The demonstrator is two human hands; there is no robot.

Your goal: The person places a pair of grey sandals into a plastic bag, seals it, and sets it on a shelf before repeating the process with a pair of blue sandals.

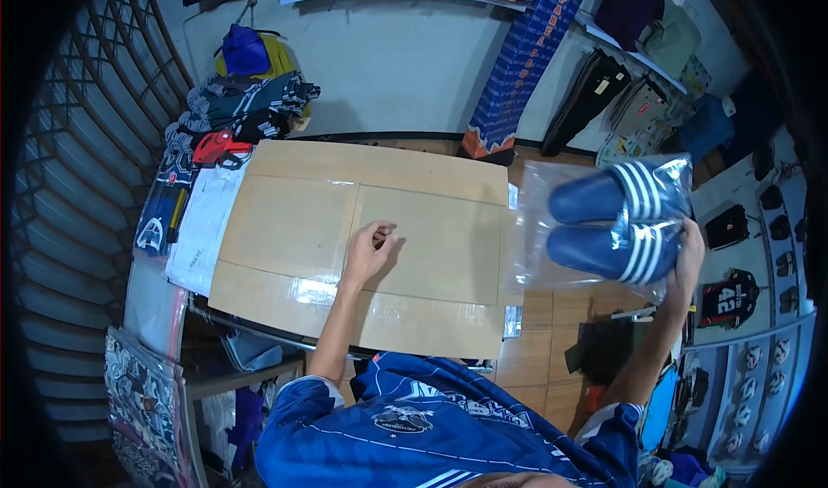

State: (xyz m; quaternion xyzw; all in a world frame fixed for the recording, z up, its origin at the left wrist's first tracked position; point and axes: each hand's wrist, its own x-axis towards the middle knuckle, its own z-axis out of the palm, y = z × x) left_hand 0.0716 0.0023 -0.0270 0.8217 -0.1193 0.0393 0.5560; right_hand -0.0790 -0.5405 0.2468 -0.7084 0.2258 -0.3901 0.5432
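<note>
While the left hand [369,251] rests on the flattened cardboard [362,238] with its fingers loosely curled and nothing in them, the right hand [687,259] is out to the side, its grip clamped on the edge of a clear plastic bag [604,220]. Inside the bag sit 2 blue slides [612,225] with white stripes, one above the other, toes toward the cardboard. The bag hangs in the air, well off the right edge of the cardboard and above the wooden floor [552,333].

My reading is that the bagged pair is being carried, between pick-up and set-down. Bringing it over the cardboard would call for a swing of the right arm across the gap, keeping the pinch firm because the thin film looks slippery and the load hangs below the fingers; the free left hand is placed to steady or receive it.

The cardboard covers the desk [259,337], its seams taped and glossy at the near edge. Folded garments in clear wrap [207,220] lie just beside its left edge, with a pile of dark printed shirts [241,108] beyond. A tall blue patterned box [522,56] leans against the white wall, and jerseys and balls line the shelves [759,376] on the right.
</note>
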